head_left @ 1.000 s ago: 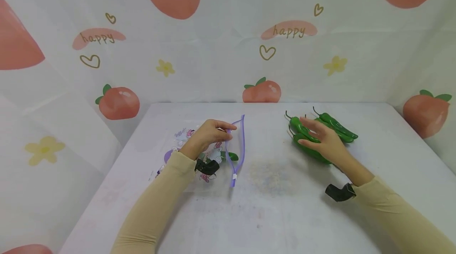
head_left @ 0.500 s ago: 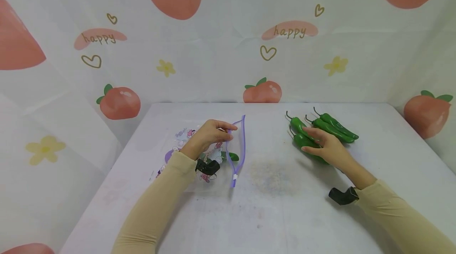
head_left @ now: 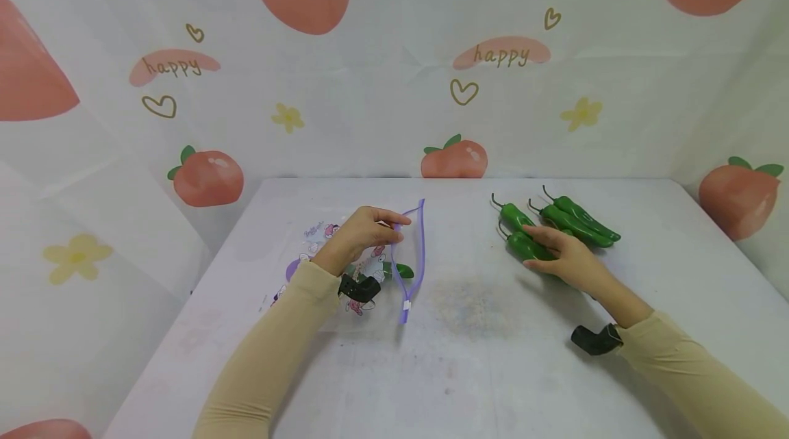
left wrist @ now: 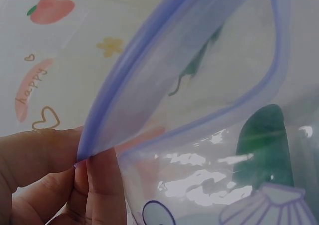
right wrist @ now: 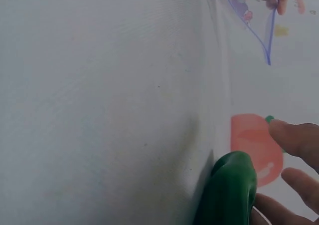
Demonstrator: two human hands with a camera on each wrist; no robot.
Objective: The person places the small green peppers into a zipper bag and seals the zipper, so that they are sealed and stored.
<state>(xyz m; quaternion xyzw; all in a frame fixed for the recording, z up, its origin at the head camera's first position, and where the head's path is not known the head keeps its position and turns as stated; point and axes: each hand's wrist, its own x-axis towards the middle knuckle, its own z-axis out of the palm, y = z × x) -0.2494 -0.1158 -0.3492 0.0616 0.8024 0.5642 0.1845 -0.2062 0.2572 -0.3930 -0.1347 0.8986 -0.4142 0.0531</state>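
The left hand (head_left: 364,237), left of the middle of the head view, pinches the purple edge of a clear bag (head_left: 422,240). The bag's mouth gapes wide, just right of the fingers. One green pepper (head_left: 403,270) sits in the bag, just below that hand. The right hand (head_left: 570,257), right of the middle, reaches over another green pepper (head_left: 520,242), whose stem end sticks out to the hand's upper left. I can't tell if the hand grips it. More green peppers (head_left: 585,216) lie just above that hand on the white table (head_left: 468,370).
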